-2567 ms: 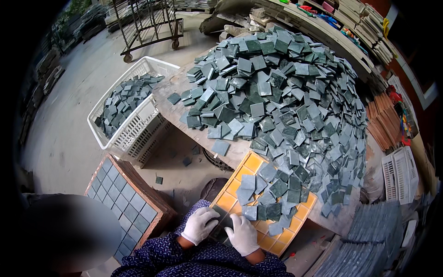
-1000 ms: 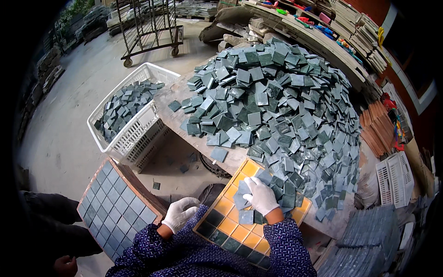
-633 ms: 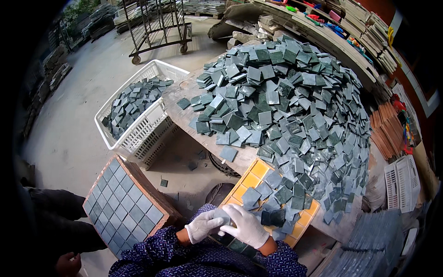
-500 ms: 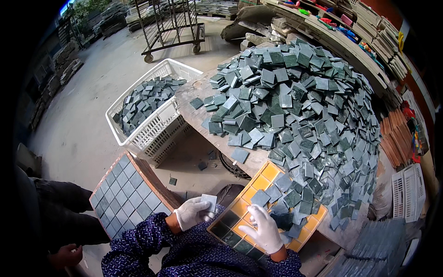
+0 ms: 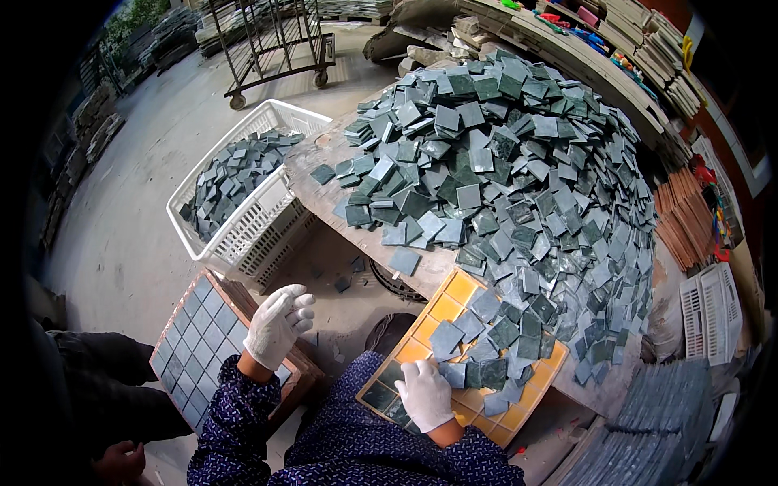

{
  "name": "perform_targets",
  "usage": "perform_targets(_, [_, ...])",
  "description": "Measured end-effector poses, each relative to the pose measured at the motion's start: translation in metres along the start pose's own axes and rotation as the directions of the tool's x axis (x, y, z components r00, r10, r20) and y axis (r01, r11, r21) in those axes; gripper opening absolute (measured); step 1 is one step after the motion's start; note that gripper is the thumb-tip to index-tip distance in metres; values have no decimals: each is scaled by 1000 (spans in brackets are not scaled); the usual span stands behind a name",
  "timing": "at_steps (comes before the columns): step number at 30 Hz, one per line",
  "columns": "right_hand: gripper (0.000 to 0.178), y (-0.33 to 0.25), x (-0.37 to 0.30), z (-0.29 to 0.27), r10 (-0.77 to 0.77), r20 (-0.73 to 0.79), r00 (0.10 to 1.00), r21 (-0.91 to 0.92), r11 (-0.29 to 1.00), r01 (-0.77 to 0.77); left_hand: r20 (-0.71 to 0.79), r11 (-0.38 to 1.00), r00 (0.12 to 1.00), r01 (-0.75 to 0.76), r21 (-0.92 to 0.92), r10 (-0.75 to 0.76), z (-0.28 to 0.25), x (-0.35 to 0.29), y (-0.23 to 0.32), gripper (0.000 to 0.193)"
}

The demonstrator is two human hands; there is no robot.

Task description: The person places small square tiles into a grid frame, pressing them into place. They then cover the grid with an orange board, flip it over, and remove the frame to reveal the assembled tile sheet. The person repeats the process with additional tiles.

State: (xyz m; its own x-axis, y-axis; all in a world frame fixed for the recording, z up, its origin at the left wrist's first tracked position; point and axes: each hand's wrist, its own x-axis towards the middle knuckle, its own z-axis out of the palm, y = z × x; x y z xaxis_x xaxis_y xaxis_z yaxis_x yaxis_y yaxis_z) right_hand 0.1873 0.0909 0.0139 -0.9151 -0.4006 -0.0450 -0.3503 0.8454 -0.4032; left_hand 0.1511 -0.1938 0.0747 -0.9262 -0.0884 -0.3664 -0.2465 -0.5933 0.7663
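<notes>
My left hand (image 5: 279, 326), in a white glove, is raised beside the stack topped with a tiled sheet (image 5: 194, 340). Its fingers are loosely bent and apart, with no tile visible in them. My right hand (image 5: 426, 395), also gloved, rests low on the orange gridded tray (image 5: 447, 308). Its fingers bend down against the tray; whatever is under the fingertips is hidden. Dark square stone tiles (image 5: 379, 395) sit in the tray's near-left cells. Loose grey-green tiles (image 5: 504, 331) lie scattered over its right part, some right beside my right hand.
A large heap of stone tiles (image 5: 502, 154) covers the table (image 5: 312, 166). Left of it stands a white plastic crate (image 5: 267, 243) of smaller tiles. Another person's hand (image 5: 121, 462) shows at lower left. Stacked grey sheets (image 5: 660, 413) and a wheeled rack (image 5: 275, 49) stand around.
My left hand has moved left and up, and the pale tile it held is gone from view. My right hand has lowered left onto the tray, its fingers bending down. The view has shifted slightly.
</notes>
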Motion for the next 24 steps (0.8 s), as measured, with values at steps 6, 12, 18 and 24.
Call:
perform_targets(6, [40, -13, 0, -1, 155, 43, 987, 61, 986, -157, 102, 969, 984, 122, 216, -147, -1, -26, -79, 34])
perform_targets(12, [25, 0, 0, 0, 148, 54, 988, 399, 904, -157, 302, 482, 952, -246, 841, -42, 21, -31, -105, 50])
perform_targets(18, [19, -8, -9, -15, 32, -28, 999, 619, 785, -8, 496, 239, 854, -454, 858, -159, 27, -30, -120, 24])
perform_targets(24, [23, 7, -24, -42, 173, 26, 985, 697, 703, -142, 103, 899, 942, 267, 348, -320, 9, -20, -92, 24])
